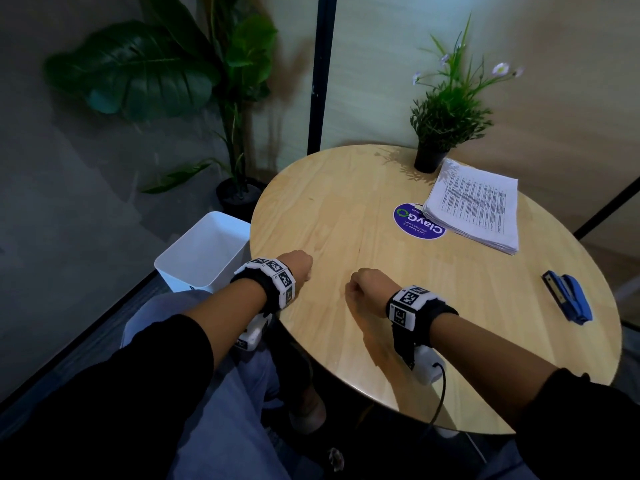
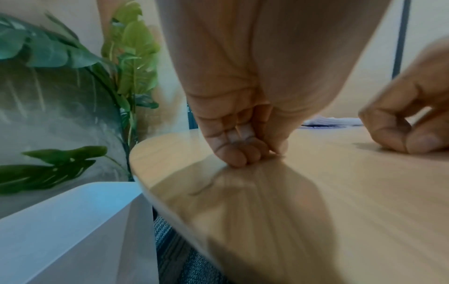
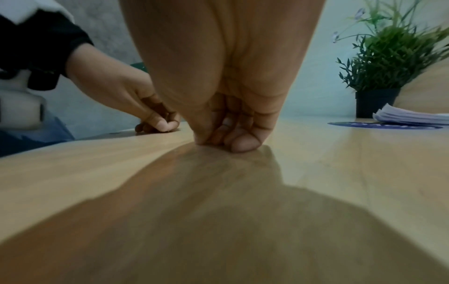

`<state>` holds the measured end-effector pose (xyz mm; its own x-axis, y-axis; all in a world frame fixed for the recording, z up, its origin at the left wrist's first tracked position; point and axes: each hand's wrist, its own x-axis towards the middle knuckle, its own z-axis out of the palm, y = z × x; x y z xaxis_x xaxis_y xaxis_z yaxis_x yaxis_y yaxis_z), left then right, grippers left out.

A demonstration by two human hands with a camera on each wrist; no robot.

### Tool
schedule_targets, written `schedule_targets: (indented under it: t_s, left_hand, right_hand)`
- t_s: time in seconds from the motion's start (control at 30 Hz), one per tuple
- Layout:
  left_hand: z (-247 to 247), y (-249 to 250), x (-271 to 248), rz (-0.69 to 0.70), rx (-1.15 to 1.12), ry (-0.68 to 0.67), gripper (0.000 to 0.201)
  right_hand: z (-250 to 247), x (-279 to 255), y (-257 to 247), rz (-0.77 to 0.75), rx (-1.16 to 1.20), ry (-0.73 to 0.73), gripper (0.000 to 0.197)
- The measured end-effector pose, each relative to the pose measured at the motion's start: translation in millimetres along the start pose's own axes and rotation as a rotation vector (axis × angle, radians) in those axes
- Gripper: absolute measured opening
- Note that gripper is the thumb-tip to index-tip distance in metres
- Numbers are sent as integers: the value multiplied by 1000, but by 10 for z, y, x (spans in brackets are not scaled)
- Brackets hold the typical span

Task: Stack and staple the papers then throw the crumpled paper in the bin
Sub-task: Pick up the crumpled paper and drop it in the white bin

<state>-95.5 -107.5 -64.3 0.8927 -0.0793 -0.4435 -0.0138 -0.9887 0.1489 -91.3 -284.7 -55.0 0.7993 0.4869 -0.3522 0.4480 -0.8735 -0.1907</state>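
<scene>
A stack of printed papers lies at the far right of the round wooden table, also visible as the paper stack from the right wrist. A blue stapler lies near the table's right edge. A white bin stands on the floor left of the table, and its rim shows in the left wrist view. My left hand and right hand rest on the table as fists, fingers curled, holding nothing. No crumpled paper is visible.
A small potted plant stands behind the papers. A round purple sticker lies partly under the stack. A large leafy floor plant stands beyond the bin. A dark vertical post rises behind the table.
</scene>
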Motion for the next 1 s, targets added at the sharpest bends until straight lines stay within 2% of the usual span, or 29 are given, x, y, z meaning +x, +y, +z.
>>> schedule_targets:
  t_s: [0.13, 0.23, 0.3, 0.4, 0.5, 0.6, 0.7, 0.83, 1.0]
  left_hand:
    - [-130, -172, -6, -14, -145, 9, 19]
    - [-349, -449, -82, -71, -112, 152, 13]
    - [-510, -665, -111, -95, -181, 123, 13]
    - [-705, -986, -209, -178, -215, 195, 27]
    - [-781, -1297, -281, -261, -266, 236, 26]
    - [-810, -1599, -300, -336, -310, 237, 18]
    - [-786, -1888, -297, -373, -279, 197, 21]
    - [-623, -2226, -241, -397, -352, 180, 23]
    - [-318, -2429, -128, -413, -338, 182, 18]
  right_hand:
    - [-74, 17, -28, 29, 17, -74, 28]
    - [-206, 63, -82, 19, 119, -18, 26]
    - [-289, 153, -174, -5, 180, 16, 20]
    - [-405, 370, -387, -27, 298, 13, 33]
    - [-533, 627, -652, -103, 317, 18, 21]
    - [-648, 936, -954, -160, 297, 22, 24]
    - [-701, 1265, -1278, -194, 229, 52, 13]
    - [-668, 1722, -1705, -254, 154, 30, 25]
    - [-542, 2095, -2120, -257, 138, 69, 22]
